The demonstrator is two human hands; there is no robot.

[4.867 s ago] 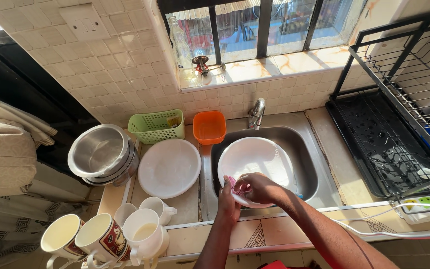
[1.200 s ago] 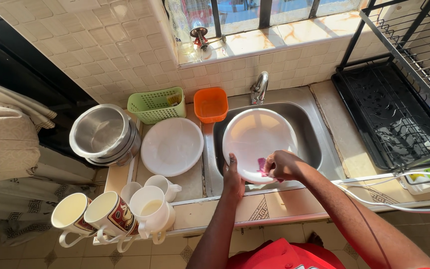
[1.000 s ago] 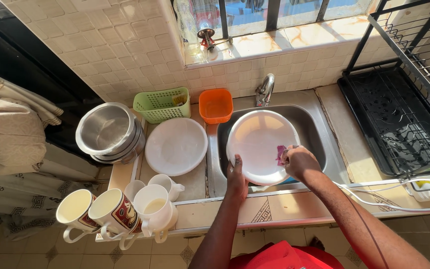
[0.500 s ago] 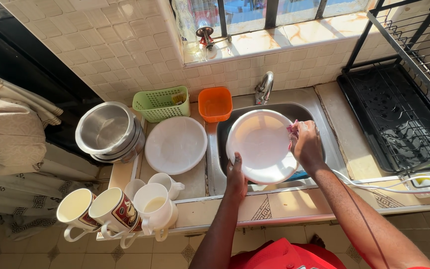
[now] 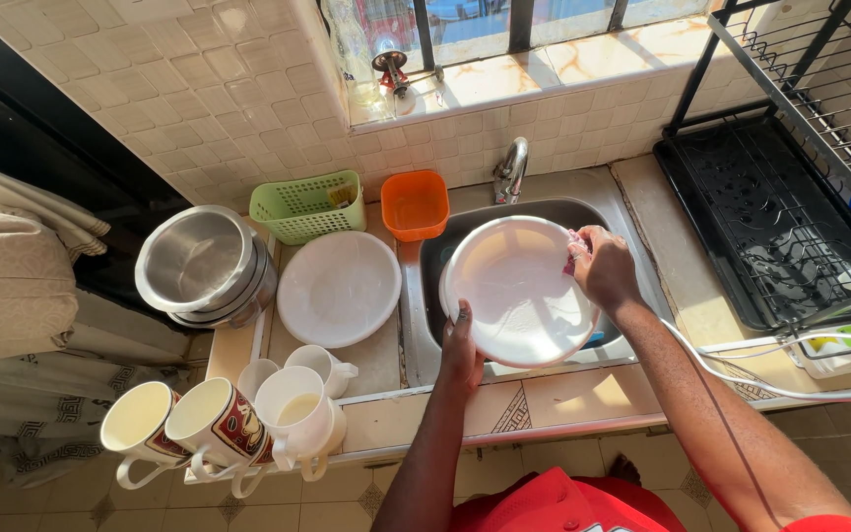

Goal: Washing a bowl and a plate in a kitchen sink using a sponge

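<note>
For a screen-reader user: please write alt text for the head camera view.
Over a steel sink, the left hand holds a white plate by its lower rim while the right hand presses a pink cloth to its upper edge. Left of the sink lie another white plate, mugs and stacked steel bowls.

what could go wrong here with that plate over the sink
The left hand grips the white plate only at its lower rim while the right hand rubs the far edge; it might slip into the sink. The mugs crowd the counter's edge and could get knocked off.
</note>
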